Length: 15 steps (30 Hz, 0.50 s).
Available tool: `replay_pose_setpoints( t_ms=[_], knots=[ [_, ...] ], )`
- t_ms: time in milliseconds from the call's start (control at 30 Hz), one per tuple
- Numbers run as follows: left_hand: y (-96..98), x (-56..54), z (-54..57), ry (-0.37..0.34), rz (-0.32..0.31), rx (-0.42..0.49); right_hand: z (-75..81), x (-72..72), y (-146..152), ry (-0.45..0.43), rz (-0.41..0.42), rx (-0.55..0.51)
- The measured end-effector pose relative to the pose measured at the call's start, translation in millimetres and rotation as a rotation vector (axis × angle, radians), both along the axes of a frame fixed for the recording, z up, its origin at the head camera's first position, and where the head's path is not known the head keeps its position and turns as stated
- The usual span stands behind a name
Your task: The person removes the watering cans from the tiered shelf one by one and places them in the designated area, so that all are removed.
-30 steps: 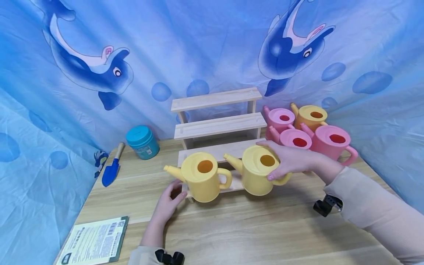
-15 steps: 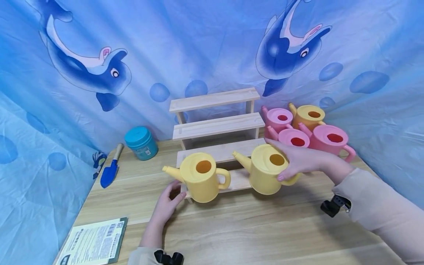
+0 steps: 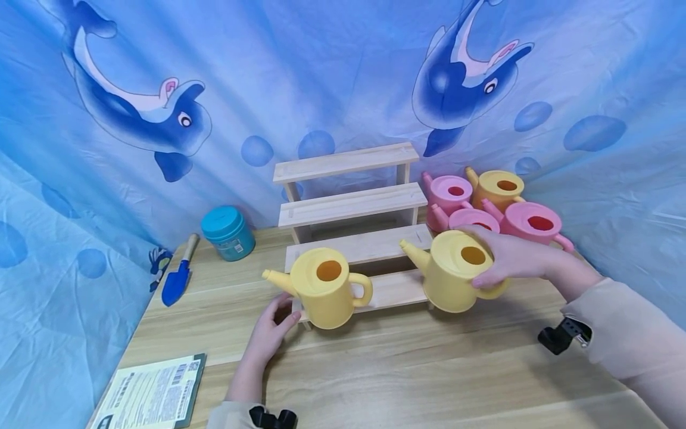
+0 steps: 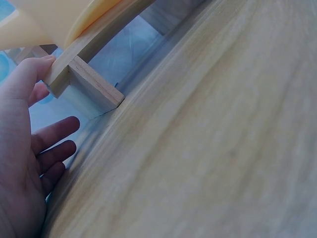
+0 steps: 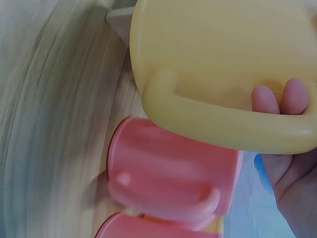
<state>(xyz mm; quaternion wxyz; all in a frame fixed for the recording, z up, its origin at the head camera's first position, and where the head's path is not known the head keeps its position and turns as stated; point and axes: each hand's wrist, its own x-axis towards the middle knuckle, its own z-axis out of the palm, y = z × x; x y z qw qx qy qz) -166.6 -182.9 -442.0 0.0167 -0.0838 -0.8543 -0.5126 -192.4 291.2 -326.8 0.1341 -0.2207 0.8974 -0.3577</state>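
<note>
A tiered wooden plant stand (image 3: 356, 244) stands on the table. One yellow watering can (image 3: 321, 295) sits at the left of its lowest step, spout to the left. My left hand (image 3: 272, 328) holds the left end of that step, thumb and index finger at the board (image 4: 62, 74), other fingers loosely bent. With my right hand (image 3: 509, 256) I grip a second yellow watering can (image 3: 447, 280) near its top and handle, at the right end of the lowest step. Two fingertips show inside its handle (image 5: 223, 121); whether its base touches the board I cannot tell.
Several pink and yellow watering cans stand at the right, including a pink one (image 3: 527, 217) and a yellow one (image 3: 498, 182). At the left are a teal tub (image 3: 227, 232), a blue trowel (image 3: 178, 277) and a printed booklet (image 3: 152, 390). A dolphin-print curtain (image 3: 343, 77) hangs behind.
My right hand has moved the second yellow watering can to the right along the lowest step, away from the first. The left hand and the first can have kept their places.
</note>
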Motion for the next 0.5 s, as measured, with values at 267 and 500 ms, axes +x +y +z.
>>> replay_pose_setpoints(
  t_ms=[267,500],
  knots=[
    [0.7,-0.5,0.3,0.001,0.005,-0.012,-4.5,3.4,18.8,0.063,-0.054,-0.044],
    [1.1,0.7,1.0,-0.005,0.006,-0.012,-10.1,7.9,31.7,0.097,-0.095,-0.059]
  ],
)
